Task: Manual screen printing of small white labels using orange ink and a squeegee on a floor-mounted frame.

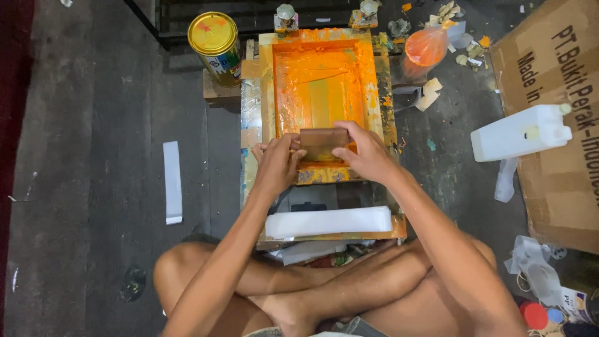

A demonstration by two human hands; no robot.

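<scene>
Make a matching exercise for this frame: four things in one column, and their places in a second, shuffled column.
Things:
1. squeegee
2. paint can
3. white jug
4. white paper strip

Places:
A. on the floor, left of the frame
B. on the cardboard box's edge, at right
C. held in both hands over the orange screen
D. beside the frame's far left corner

Pairs: 1-C, 2-D, 3-B, 4-A

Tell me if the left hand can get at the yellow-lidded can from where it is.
Probably yes. The left hand is on the squeegee; the can stands beyond the frame's left corner, with nothing between.
</scene>
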